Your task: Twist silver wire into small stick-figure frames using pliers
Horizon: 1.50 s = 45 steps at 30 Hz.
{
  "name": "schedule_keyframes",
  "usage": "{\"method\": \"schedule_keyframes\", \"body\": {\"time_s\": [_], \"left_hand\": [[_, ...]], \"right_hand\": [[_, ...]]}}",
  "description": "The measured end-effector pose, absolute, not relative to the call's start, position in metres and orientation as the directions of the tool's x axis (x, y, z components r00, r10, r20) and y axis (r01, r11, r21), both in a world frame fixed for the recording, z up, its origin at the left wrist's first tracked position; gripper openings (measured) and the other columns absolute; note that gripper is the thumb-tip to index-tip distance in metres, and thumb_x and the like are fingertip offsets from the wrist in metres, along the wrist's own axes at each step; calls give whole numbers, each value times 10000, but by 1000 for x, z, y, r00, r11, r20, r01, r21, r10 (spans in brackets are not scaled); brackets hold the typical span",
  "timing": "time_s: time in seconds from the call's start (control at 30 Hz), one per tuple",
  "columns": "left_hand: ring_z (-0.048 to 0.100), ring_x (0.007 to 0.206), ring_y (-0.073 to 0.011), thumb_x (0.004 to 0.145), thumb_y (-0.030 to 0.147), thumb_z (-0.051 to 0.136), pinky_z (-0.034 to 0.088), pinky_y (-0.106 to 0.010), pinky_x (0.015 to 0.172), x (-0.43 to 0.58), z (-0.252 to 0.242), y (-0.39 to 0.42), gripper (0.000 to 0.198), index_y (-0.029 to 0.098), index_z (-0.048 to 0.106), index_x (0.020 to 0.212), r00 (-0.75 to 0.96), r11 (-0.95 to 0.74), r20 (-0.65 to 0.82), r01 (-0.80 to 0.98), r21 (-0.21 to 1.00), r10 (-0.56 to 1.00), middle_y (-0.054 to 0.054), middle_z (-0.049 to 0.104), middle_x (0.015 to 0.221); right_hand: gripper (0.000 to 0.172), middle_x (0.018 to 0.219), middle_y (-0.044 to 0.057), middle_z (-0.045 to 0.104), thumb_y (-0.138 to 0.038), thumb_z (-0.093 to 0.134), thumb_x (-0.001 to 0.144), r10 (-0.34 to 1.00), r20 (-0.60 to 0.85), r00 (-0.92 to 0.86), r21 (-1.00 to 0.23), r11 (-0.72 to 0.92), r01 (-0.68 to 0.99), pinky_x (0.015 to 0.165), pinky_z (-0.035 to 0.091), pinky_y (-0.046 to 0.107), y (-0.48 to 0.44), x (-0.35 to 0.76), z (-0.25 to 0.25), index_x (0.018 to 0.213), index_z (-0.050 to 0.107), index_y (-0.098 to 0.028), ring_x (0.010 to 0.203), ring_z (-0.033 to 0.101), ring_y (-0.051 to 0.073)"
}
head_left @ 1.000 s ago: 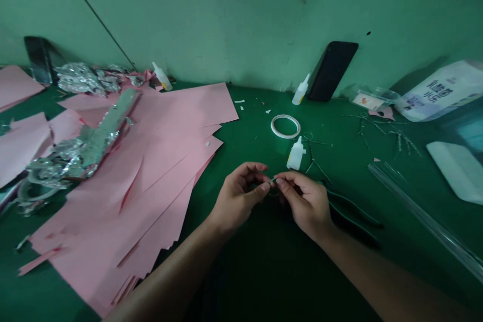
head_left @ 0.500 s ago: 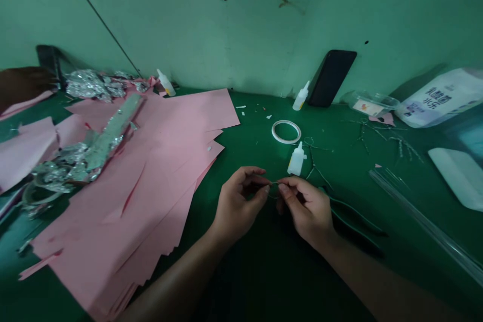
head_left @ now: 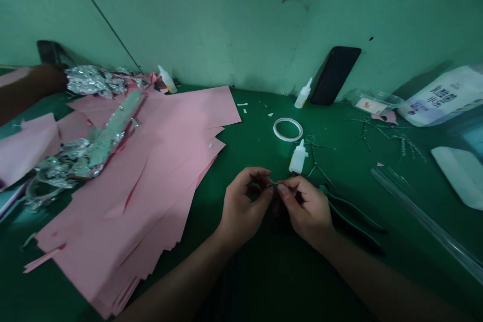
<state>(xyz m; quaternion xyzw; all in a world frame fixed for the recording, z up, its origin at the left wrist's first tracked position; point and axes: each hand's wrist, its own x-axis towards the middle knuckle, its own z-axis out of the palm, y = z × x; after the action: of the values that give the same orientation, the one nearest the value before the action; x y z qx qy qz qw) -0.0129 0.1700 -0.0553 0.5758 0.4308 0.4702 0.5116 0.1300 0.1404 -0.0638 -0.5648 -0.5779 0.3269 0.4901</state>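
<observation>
At the middle of the green worktop (head_left: pixel 264 271), just in front of us, our left hand (head_left: pixel 243 204) and right hand (head_left: pixel 306 207) meet fingertip to fingertip, each closed to a fine pinch on one end of a thin wire (head_left: pixel 272 184) held a little above the surface. The other fingers are curled in; neither hand has anything else in it. Compared with a second ago the hands have hardly shifted. They have drawn slightly nearer to us, the left fingers curl more tightly over the wire, and the pinch has not let go, so we judge that the fine work on the wire is still going on, with nothing set down or taken up. Just beyond the fingertips stands a small glue bottle (head_left: pixel 298 157), with loose wire pieces (head_left: pixel 319 163) beside it and a white tape ring (head_left: pixel 287 129) behind it. Green-handled pliers (head_left: pixel 352 214) lie on the worktop close by the right wrist. The pink paper sheets (head_left: pixel 151 161) and the crumpled foil (head_left: pixel 90 146) lie well apart to the left, as they did before.
</observation>
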Motion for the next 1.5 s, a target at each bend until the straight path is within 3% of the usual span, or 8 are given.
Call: {"method": "schedule_keyframes", "body": {"time_s": [0.17, 0.43, 0.73, 0.87, 1.03, 1.23, 1.5], "left_hand": [[638, 794, -126, 802, 100, 635, 514, -237, 669, -11, -56, 167, 210, 200, 602, 984, 132, -120, 114, 39, 992, 985, -9, 641, 863], [662, 752, -126, 767, 91, 680, 553, -249, 686, -12, -56, 166, 215, 202, 617, 940, 77, -187, 180, 94, 978, 981, 10, 656, 800], [662, 733, -128, 753, 100, 698, 562, -242, 653, -12, -53, 165, 196, 189, 592, 892, 70, -188, 183, 81, 979, 981, 9, 641, 792], [656, 759, -127, 772, 110, 676, 556, -245, 687, -13, -52, 167, 206, 190, 601, 947, 116, -158, 147, 97, 983, 982, -3, 646, 818], [664, 847, -158, 788, 146, 669, 574, -266, 718, -14, -51, 169, 256, 173, 606, 1035, 218, -54, 57, -20, 998, 974, -56, 671, 928], [678, 758, -144, 781, 147, 694, 592, -259, 662, -15, -47, 171, 309, 147, 604, 1077, 276, 25, -1, -83, 996, 961, -65, 702, 919], [668, 657, -121, 752, 139, 717, 589, -239, 611, -15, -47, 174, 257, 137, 635, 996, 290, 73, -52, -62, 995, 956, -38, 696, 827]], "right_hand": [[139, 562, -15, 675, -286, 586, 896, 977, 180, 114, -922, 127, 366, 452, 467, 176, 141, 130, -61, 814, 634, -184, 477, 624, 102], [189, 546, -4, 679, -349, 589, 897, 996, -5, 86, -989, -18, 145, 419, 482, 188, 142, 128, -63, 811, 594, -181, 432, 633, 118], [198, 535, -15, 659, -354, 563, 912, 999, -39, 18, -992, -40, 120, 431, 495, 208, 143, 129, -60, 832, 599, -177, 435, 630, 123], [170, 567, -9, 676, -334, 557, 914, 996, 49, 80, -962, 26, 270, 454, 508, 216, 143, 129, -61, 906, 628, -179, 479, 653, 135], [148, 612, -14, 667, -281, 564, 905, 949, 263, 174, -836, 134, 531, 494, 518, 234, 144, 132, -68, 973, 666, -198, 507, 636, 133], [104, 854, 65, 742, -169, 578, 881, 845, 530, 66, -616, 331, 715, 685, 572, 272, 146, 135, -68, 896, 679, -187, 748, 704, 170], [128, 783, 53, 758, -167, 553, 897, 803, 595, 12, -480, 344, 807, 599, 565, 254, 143, 133, -69, 870, 676, -186, 653, 713, 168]]}}
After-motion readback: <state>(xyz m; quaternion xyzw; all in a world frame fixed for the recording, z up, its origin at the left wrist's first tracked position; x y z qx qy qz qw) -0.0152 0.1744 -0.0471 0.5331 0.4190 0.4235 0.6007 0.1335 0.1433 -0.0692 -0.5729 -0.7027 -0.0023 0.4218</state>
